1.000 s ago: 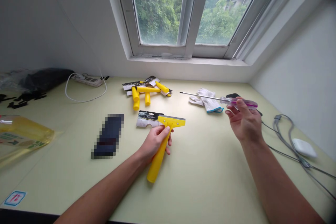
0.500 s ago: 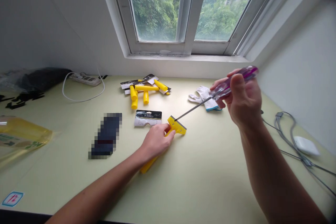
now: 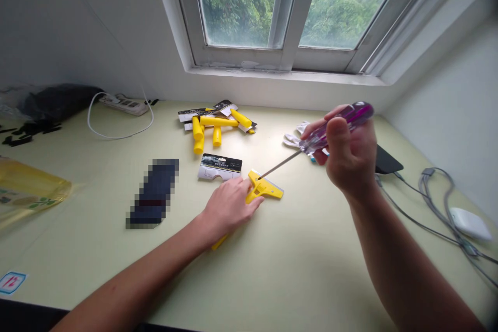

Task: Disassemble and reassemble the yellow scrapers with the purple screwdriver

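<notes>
Slanting over the middle of the desk, a yellow scraper sits in the left hand, whose grip is clamped on it just below the head; the handle's end shows beneath the wrist. From the other side, the right hand has its grip wrapped around the purple, clear handle of a screwdriver. The shaft slopes down to the head's left end, where the tip seems to meet a screw, though the contact is too small to be sure. Just beyond the left hand lies a black-and-white card; farther back is a pile of yellow-handled scrapers. White cloth shows partly behind the right hand. A pixelated dark rectangle lies to the left, with gray cables and a white case far right.
</notes>
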The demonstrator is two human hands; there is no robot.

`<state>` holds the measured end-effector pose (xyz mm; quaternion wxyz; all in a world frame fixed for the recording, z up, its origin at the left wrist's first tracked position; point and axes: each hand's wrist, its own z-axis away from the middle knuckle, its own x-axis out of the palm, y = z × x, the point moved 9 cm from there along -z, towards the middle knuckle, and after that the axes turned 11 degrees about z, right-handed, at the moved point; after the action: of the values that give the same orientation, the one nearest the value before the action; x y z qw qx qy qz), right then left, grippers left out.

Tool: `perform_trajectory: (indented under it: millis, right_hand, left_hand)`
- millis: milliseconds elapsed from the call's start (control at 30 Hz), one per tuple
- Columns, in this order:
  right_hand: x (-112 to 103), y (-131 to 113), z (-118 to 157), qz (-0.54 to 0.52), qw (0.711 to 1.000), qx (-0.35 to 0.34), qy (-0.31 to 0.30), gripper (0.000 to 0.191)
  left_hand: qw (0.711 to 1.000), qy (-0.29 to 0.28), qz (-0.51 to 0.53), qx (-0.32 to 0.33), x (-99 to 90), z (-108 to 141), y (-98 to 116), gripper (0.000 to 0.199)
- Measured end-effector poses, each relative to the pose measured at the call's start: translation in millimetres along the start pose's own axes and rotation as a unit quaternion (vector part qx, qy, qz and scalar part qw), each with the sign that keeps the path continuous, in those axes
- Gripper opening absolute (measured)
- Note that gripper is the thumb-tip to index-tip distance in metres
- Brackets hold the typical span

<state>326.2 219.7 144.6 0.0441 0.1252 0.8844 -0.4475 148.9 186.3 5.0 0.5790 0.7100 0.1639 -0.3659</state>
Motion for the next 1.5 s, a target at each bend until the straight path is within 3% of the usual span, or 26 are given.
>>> perform_trajectory:
  millis: [167,400,1133,1300,1500]
  right_hand:
    - [9,5,3,0.045,0.999,-0.002,-0.009,0.025]
    - [12,3,1,0.025,0.999,-0.010,-0.025,0.020]
    - [15,-1,3,0.026,0.999,-0.010,-0.033,0.020]
    - [11,-6,3,0.122,0.992,-0.014,-0.031,0.024]
    - [11,-35,-6,0.254,0.965,-0.041,-0.051,0.038]
  left_hand:
    - [0.999,-0.020,-0.028,0.003,-1.1,9,-3,0.028]
    - [0.996,-0.037,-0.083,0.007,4.3,13,-3,0.028]
    - [0.995,-0.041,-0.089,-0.016,6.2,12,-5,0.024]
    - [0.994,-0.044,-0.098,-0.017,6.9,12,-4,0.023]
    - [0.993,-0.044,-0.106,-0.013,8.5,11,-2,0.019]
